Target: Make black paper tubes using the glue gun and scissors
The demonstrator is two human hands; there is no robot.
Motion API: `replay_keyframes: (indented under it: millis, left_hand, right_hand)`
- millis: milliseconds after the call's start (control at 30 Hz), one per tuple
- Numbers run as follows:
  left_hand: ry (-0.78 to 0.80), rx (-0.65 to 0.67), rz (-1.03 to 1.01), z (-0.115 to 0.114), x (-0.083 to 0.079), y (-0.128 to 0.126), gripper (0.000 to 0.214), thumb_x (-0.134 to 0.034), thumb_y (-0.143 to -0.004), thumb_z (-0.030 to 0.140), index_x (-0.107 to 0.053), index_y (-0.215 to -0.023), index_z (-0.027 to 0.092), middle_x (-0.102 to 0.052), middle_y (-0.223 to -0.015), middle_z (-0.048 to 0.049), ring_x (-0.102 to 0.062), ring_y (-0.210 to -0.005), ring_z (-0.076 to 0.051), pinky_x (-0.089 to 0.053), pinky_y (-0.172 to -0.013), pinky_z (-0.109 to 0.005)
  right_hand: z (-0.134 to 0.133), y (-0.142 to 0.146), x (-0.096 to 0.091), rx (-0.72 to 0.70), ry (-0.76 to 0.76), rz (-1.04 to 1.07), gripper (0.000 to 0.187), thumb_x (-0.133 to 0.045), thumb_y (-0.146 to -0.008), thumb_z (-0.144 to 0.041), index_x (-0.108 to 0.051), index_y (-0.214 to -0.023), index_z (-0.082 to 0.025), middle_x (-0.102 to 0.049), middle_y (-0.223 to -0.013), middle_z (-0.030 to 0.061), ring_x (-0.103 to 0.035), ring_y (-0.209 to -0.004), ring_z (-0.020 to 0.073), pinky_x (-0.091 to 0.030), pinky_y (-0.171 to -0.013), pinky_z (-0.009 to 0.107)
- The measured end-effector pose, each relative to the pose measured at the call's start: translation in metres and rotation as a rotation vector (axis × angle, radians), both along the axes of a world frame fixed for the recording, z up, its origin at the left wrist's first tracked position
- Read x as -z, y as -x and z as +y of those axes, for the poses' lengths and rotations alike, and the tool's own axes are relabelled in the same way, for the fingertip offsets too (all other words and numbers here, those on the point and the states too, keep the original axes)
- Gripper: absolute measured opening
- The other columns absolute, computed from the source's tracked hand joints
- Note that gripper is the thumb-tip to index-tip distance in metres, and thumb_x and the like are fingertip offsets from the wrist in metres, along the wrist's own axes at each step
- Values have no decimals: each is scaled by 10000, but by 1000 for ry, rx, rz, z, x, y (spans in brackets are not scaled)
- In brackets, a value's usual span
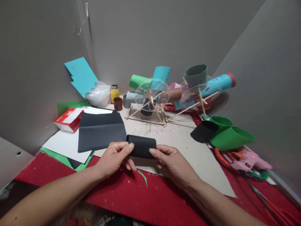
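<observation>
Both my hands hold a rolled black paper tube [142, 145] just above the table, near its front middle. My left hand [115, 155] pinches the tube's left end, thumb on top. My right hand [169, 159] grips the right end, fingers curled under it. Left of the tube a flat black paper sheet [100, 131] lies on white paper [64, 145]. Behind stands a wheel model of wooden sticks [150, 108] with coloured paper tubes and clear plastic discs.
Green paper cones [231, 137] and a black cone [203, 130] lie at the right, beside a pink glue gun [249, 160]. A tissue pack [69, 119], a yellow bottle [114, 92] and a plastic bag [99, 94] sit at the back left. Grey cardboard [188, 147] covers the red cloth [152, 197].
</observation>
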State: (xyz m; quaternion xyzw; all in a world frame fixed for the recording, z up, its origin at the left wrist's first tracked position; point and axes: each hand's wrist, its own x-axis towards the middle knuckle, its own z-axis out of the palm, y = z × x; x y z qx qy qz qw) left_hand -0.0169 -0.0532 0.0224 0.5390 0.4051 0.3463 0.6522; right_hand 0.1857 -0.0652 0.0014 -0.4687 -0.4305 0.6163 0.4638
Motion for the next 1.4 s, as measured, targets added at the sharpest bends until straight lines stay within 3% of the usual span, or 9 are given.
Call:
replay_keyframes:
  millis: [200,300,400,467,567,833,1000,1267,1400]
  left_hand:
    - [-219,-180,-77,6,-10,12,325,-538,-899,428,-662,-952,133,-725,-801,-61,-644,-516,-101,-508,-522,-217]
    - [-602,-319,81,7,-11,16,227,-602,-873,289,-658,-1059,171,-709,-1038,-94,-690,-826,-156,-554,-729,-283]
    - [-1162,-253,295,5,-9,17,357,-607,-837,135,-611,-1188,197,-596,-1287,-136,-571,-1165,-222,-486,-947,-395]
    - [-1435,-160,377,4,-7,17,386,-569,-831,72,-607,-1195,195,-559,-1329,-155,-517,-1223,-235,-456,-983,-433]
    - [-1609,-107,435,5,-5,18,338,-533,-835,53,-640,-1121,196,-620,-1247,-141,-528,-1188,-244,-482,-941,-432]
    - [-1639,86,395,10,-1,17,234,-465,-877,78,-619,-1042,140,-734,-854,-104,-644,-787,-191,-535,-713,-325]
    - [-1472,148,421,6,2,19,256,-445,-870,65,-619,-1043,138,-723,-873,-105,-648,-732,-164,-514,-628,-264]
    - [-1568,105,467,1,4,17,300,-468,-888,96,-552,-1173,133,-722,-854,-92,-676,-713,-164,-531,-616,-254]
    - [-1546,181,498,1,7,18,301,-467,-889,101,-596,-1157,146,-736,-888,-116,-692,-729,-173,-538,-610,-259]
  right_hand:
    - [10,-10,-6,41,125,302,316,-895,-563,-299,-670,-682,-111,-455,-597,-42,-315,-469,28,-241,-361,128]
    - [9,-14,-7,3,217,383,312,-906,-540,-234,-662,-692,-112,-458,-616,-44,-303,-461,18,-227,-345,114]
    - [6,-14,-5,-89,279,409,295,-894,-567,-207,-654,-710,-115,-429,-575,-58,-274,-447,14,-220,-348,110]
    - [4,-14,-2,-194,287,410,268,-871,-620,-228,-648,-711,-110,-390,-530,-69,-235,-439,14,-207,-354,111]
    - [2,-12,1,-301,287,392,276,-852,-654,-264,-637,-719,-102,-356,-507,-79,-197,-443,15,-172,-359,114]
    - [1,-9,0,-400,280,259,369,-858,-628,-333,-553,-618,-125,-361,-449,-84,-208,-410,14,-113,-364,143]
    - [3,-12,-1,-392,196,207,387,-815,-689,-378,-536,-587,-131,-412,-446,-65,-270,-397,22,-144,-374,163]
    - [3,-10,-2,-418,200,186,396,-793,-697,-405,-518,-579,-145,-379,-408,-88,-230,-364,22,-135,-373,183]
    - [2,-7,-1,-421,206,181,392,-787,-696,-406,-517,-582,-146,-371,-407,-94,-212,-364,20,-126,-376,181]
